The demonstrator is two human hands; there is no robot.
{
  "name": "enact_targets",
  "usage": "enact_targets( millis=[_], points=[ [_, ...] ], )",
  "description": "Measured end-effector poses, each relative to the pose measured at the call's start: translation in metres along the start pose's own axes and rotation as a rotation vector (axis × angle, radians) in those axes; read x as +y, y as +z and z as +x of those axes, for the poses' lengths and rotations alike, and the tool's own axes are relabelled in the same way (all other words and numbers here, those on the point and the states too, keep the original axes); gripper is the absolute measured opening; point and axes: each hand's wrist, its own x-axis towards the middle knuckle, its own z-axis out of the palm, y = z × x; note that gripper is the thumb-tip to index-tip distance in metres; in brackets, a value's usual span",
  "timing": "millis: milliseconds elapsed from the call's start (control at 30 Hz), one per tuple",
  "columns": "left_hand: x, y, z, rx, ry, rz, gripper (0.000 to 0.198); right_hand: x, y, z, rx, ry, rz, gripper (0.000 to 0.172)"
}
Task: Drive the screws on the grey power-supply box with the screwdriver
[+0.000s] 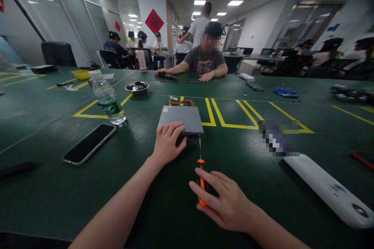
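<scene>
A grey metal computer power supply (182, 117) lies flat on the green table, with a bundle of colored cables (181, 102) behind it. My left hand (169, 140) grips its near left corner, fingers over the top and thumb at the front side. Between the fingers of my right hand (223, 198) is a screwdriver (202, 186) with an orange and black handle. Its thin shaft points away from me, and the tip meets the power supply's near right corner. The screw there, if any, is too small to make out.
Left of the power supply are a smartphone (89, 144), a water bottle (108, 99) and a metal bowl (136, 88) of small dark parts. A long white object (327, 190) lies at right. Blue gloves (285, 92) rest farther back. Across the table sits a person (204, 60).
</scene>
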Motion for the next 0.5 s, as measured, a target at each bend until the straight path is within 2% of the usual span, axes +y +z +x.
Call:
enact_targets(
  millis=[167, 267, 500],
  points=[
    [0.0013, -0.0019, 0.0003, -0.015, 0.002, 0.016, 0.039, 0.0032, 0.0034, -0.0018, 0.136, -0.026, 0.005, 0.028],
    [0.0015, -0.0021, 0.0004, -0.012, 0.01, 0.019, 0.039, 0.0041, 0.0065, -0.0041, 0.168, 0.004, 0.038, 0.029],
    [0.0006, -0.0012, -0.0004, -0.002, 0.013, 0.013, 0.038, 0.0008, 0.0015, 0.0, -0.028, 0.021, 0.03, 0.033]
  ],
)
